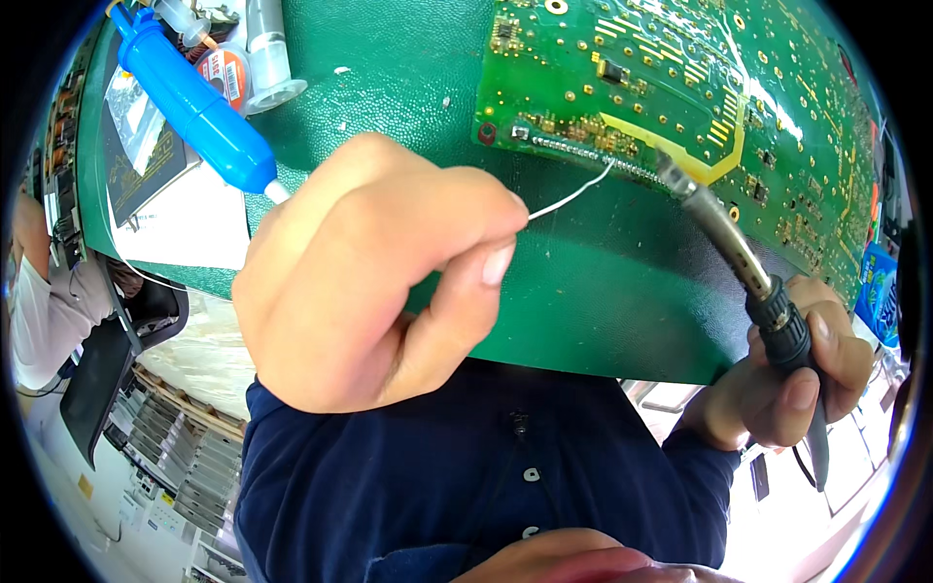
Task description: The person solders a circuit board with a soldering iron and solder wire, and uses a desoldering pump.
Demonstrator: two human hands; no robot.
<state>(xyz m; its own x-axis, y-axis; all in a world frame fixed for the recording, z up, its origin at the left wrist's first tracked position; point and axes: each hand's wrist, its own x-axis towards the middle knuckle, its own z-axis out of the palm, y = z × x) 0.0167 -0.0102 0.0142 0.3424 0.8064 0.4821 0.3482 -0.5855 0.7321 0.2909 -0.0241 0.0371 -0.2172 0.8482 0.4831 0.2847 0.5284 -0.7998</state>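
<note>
Thumb and forefinger of my left hand (pixel 374 272) pinch a thin solder wire (pixel 569 197), whose far end reaches a long row of soldered pins along the lower edge of a green circuit board (pixel 671 58). My right hand (pixel 797 379) grips a soldering iron (pixel 729 248) by its black handle, its metal tip over the board just right of the wire's end. The board lies on a green mat (pixel 573 301).
At upper left lie a blue solder sucker (pixel 190 97), syringes (pixel 267 58), a small round tin (pixel 224 73) and a white sheet (pixel 180 233) under dark items. Another person's arm (pixel 49 321) shows at far left. A blue packet (pixel 878 291) is at right.
</note>
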